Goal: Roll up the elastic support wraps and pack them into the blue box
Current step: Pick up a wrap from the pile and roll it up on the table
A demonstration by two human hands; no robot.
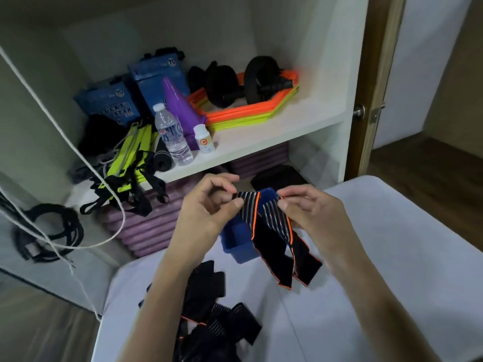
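Wrap (271,239) hangs mid-frame over the box (235,239), left hand (209,205) and right hand (308,207) each pinching a top end. Looks soft, floppy, light; I'd start rolling from one striped end.

Both forearms are bare to each hand, left hand (206,207) and right hand (311,212), no sleeves.
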